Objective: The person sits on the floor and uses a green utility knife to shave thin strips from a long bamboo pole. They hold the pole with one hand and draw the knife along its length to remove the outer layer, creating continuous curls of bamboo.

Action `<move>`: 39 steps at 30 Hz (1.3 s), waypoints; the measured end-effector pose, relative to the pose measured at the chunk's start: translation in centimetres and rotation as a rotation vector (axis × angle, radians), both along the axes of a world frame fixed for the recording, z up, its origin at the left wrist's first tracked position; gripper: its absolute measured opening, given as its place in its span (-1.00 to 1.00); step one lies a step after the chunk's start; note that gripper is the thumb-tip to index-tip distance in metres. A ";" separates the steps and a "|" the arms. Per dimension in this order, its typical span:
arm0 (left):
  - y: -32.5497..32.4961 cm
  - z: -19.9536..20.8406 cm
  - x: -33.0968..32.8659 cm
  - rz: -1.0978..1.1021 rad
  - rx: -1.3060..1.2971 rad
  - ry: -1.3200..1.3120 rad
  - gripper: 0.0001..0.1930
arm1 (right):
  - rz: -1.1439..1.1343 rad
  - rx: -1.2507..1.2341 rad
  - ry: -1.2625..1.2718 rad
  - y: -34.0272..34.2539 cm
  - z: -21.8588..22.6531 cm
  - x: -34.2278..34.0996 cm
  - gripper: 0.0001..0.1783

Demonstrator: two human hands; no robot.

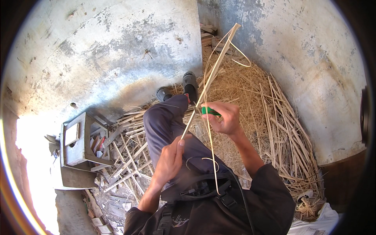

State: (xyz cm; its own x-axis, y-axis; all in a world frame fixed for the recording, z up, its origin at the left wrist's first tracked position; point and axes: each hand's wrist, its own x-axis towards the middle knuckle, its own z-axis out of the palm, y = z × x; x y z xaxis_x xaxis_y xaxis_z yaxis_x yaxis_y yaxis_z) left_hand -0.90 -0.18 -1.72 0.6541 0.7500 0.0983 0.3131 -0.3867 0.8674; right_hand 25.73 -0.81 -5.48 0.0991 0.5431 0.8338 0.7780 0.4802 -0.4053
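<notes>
Left hand (pixel 169 158) round pale strip (pixel 214 72), right hand (pixel 228 117) round green handle (pixel 210 111) — wooden box (pixel 78 155) (reddish items (pixel 100 144) inside) leftward.

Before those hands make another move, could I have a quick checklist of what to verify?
1. Left hand grips pale strip: ok, wrapped around its lower part.
2. Right hand holds green-handled tool: ok, clasped near the strip.
3. Tool's sharpness: cannot tell, too little shows.
4. Thin strand out of the way: not ok, dangling before the trousers.
5. Surroundings tidy: not ok, straw and sticks lie about.
</notes>
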 end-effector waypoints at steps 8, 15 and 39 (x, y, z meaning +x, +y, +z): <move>0.0 0.1 0.0 0.029 0.010 0.031 -0.58 | -0.013 -0.022 -0.006 0.5 0.3 1.1 -0.63; -0.3 -0.6 -0.3 0.035 -0.012 0.057 -0.56 | -0.146 -0.095 0.091 1.5 0.9 3.7 -0.54; -0.4 -3.0 -2.0 -0.009 -0.054 0.081 -0.64 | -0.293 -0.240 0.446 4.8 0.4 12.8 -0.46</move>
